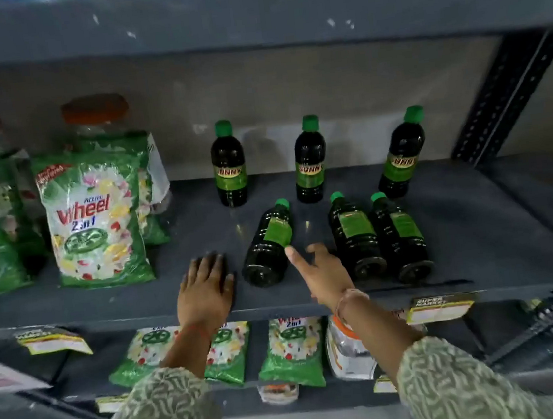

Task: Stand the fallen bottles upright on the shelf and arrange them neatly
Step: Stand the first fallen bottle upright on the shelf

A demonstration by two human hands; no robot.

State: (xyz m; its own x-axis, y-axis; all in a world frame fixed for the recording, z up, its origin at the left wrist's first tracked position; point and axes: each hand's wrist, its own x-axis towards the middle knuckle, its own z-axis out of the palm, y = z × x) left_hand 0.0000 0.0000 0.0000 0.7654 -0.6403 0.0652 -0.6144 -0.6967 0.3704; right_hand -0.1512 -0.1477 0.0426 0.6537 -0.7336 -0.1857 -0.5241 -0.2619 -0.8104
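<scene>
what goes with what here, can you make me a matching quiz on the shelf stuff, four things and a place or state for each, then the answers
Column 1
1. left hand
2. right hand
3. back-row bottles
4. Wheel packet

Column 2
A. standing upright near the shelf's back wall
B. flat, palm down on the shelf
C. propped upright left of the bottles
D. open, reaching toward a fallen bottle

Pairs: 1-B, 2-D, 3-A, 4-C
</scene>
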